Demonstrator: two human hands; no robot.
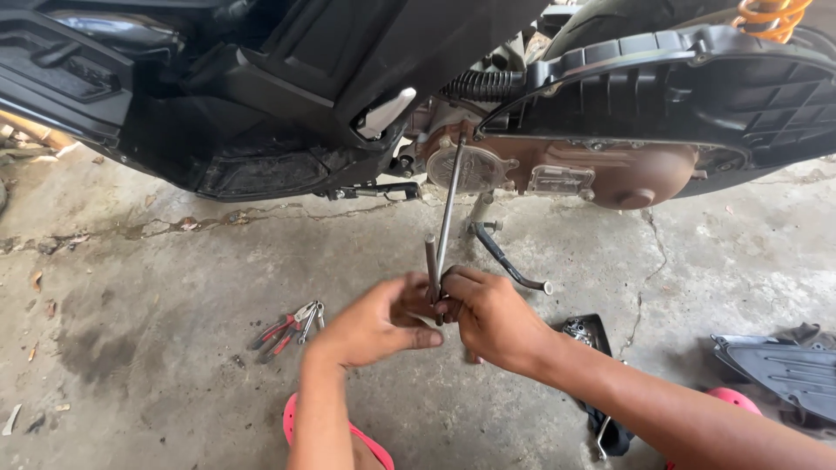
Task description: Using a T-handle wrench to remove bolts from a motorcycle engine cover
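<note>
A long metal T-handle wrench is being held by both hands at its lower end. The left hand is being closed narrowly around the cross-handle, with the thumb laid forward beneath it. The right hand is being curled tightly over the same handle from the other side, its fingers touching those of the left hand. A short upright bar of the tool is being shown just above the two hands. The shaft is being run up and away from the hands, tilted slightly, to the brown engine casing of a scooter, where its tip is being pressed against a round cover.

Red-handled pliers are being left on the concrete floor, near the left hand on its outer side. A bent kick lever is being seen just beyond the right hand. A dark pouch with small metal parts inside is being kept beside the right forearm; what exactly it contains cannot be told. A grey plastic panel is lying well apart, further out on the right hand's side. Pink sandals are being seen below the wrists.
</note>
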